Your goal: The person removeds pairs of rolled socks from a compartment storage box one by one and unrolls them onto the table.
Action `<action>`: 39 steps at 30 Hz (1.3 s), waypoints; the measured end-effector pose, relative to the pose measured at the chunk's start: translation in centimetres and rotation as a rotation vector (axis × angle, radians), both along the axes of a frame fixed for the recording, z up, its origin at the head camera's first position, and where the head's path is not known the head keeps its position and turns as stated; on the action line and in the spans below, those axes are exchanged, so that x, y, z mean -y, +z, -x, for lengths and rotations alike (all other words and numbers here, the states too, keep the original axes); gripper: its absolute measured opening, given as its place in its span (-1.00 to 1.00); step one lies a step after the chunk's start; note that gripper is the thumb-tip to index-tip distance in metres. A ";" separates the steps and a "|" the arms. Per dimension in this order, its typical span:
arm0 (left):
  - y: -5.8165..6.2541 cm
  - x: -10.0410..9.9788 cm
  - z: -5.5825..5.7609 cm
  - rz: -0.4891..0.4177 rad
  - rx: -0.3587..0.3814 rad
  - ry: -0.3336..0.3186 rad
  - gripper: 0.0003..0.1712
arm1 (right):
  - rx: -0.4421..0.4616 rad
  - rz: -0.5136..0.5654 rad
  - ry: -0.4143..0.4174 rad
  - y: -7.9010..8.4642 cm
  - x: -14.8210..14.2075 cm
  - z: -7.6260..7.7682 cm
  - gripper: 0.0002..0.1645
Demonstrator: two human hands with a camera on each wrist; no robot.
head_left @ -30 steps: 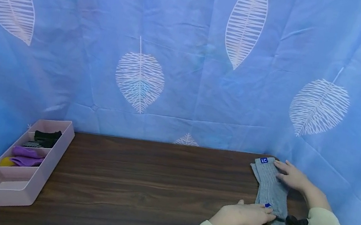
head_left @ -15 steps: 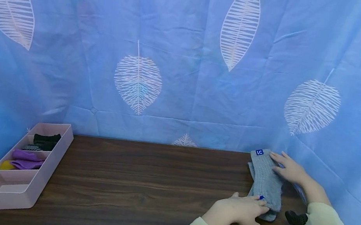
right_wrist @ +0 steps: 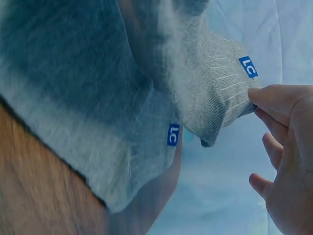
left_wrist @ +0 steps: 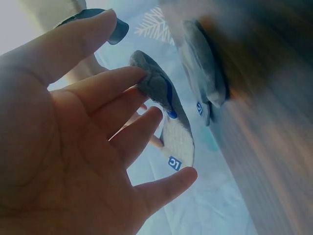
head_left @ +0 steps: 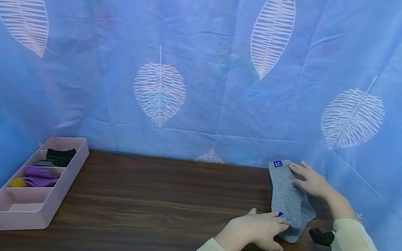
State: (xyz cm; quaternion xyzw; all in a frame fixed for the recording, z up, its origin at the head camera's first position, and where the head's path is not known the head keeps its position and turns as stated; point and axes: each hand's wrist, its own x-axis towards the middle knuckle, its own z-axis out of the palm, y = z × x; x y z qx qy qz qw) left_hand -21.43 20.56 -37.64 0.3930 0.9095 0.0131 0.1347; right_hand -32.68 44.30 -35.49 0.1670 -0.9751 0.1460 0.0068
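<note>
A long grey ribbed sock (head_left: 283,189) with a blue LC label at its cuff stretches between my two hands, raised over the table. My right hand (head_left: 310,180) pinches the cuff edge between thumb and forefinger, its other fingers loose, as the right wrist view shows. At the toe end, my left hand (head_left: 253,231) holds the sock at its index and middle fingertips, with the thumb standing apart. Below lies a second grey sock (left_wrist: 203,63), also labelled LC, on the wooden table; the raised sock partly covers it in the head view.
A pink divided box (head_left: 67,185) stands at the table's left end. It contains black socks (head_left: 60,157), purple socks (head_left: 40,177) and a yellow item (head_left: 18,182). A blue leaf-print cloth (head_left: 197,98) hangs behind the dark wooden table (head_left: 154,223) and along its right side.
Both hands have moved left with the upper grey sock. It lay over the other sock before; now more of that lower sock shows to its right. The head view has shifted slightly.
</note>
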 end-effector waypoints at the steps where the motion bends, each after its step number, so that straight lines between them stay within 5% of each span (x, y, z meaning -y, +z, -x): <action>1: 0.0 0.2 0.1 0.001 0.000 0.003 -0.30 | -0.003 -0.002 0.006 0.0 0.2 0.1 -0.27; 11: 0.0 2.5 0.6 0.028 0.028 0.035 -0.35 | -0.016 -0.005 0.048 -1.3 1.8 1.3 -0.32; 19: 0.5 4.3 1.3 0.020 0.083 0.136 -0.42 | 0.039 0.047 0.094 -2.3 3.7 1.9 -0.35; 28: 0.4 4.7 1.4 0.017 0.106 0.172 -0.52 | 0.057 -0.008 0.099 -3.4 4.6 1.9 -0.36; 39: 0.6 4.5 1.2 0.046 0.025 0.339 -0.71 | 0.138 0.009 0.119 -4.7 4.2 1.9 -0.30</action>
